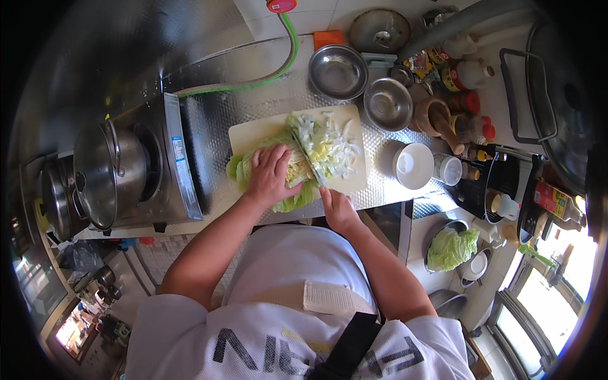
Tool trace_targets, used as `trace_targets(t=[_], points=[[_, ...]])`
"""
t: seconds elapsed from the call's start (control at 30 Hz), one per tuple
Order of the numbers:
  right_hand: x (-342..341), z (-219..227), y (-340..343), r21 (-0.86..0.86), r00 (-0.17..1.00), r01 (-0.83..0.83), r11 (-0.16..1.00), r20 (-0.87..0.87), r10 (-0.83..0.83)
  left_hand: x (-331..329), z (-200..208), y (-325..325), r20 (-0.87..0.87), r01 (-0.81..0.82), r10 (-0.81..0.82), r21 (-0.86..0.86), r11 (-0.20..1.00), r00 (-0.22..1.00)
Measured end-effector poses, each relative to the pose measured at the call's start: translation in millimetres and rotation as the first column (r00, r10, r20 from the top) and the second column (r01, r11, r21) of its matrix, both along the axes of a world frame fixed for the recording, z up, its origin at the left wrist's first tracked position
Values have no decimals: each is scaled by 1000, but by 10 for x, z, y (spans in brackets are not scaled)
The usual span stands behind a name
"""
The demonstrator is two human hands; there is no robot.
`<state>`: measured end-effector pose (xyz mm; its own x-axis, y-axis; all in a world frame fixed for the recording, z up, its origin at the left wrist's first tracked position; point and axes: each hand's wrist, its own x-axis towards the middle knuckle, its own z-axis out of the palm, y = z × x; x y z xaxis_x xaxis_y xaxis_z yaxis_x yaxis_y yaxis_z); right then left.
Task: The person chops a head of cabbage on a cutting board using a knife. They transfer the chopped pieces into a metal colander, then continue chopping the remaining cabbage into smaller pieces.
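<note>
A head of napa cabbage, pale yellow inside with green outer leaves, lies on a cream cutting board. My left hand presses down on the cabbage, fingers bent over its top and thumb toward the cut side. In my right hand is the handle of a kitchen knife, its blade standing against the cut face of the cabbage. Chopped white and green cabbage pieces are spread on the board to the right of the blade.
Beyond the board stand two steel bowls; a white bowl is at right. A gas stove with a lidded steel pot stands left. Sauce bottles line the right wall. More cabbage leaves fill a bowl at lower right.
</note>
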<state>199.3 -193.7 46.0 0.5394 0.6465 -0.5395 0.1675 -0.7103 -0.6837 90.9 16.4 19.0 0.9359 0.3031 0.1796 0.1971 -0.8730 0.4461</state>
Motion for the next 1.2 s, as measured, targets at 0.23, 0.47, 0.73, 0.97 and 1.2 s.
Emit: trace_targets(t=[0.23, 0.47, 0.73, 0.97, 1.2], points=[[5, -190, 80, 28, 998, 13, 1000, 55, -14, -5, 24, 18, -2, -8, 8, 16, 1000, 1000], [157, -211, -82, 41, 993, 81, 996, 85, -84, 82, 428, 82, -156, -34, 39, 34, 999, 987], [162, 310, -117, 52, 993, 120, 991, -18, -119, -59, 293, 58, -165, -70, 72, 20, 997, 984], [-65, 739, -60, 34, 995, 97, 995, -21, -96, -115, 205, 35, -42, -106, 104, -56, 993, 994], [-170, 586, -75, 37, 997, 77, 996, 23, -78, -105, 104, 19, -43, -97, 97, 5, 995, 994]])
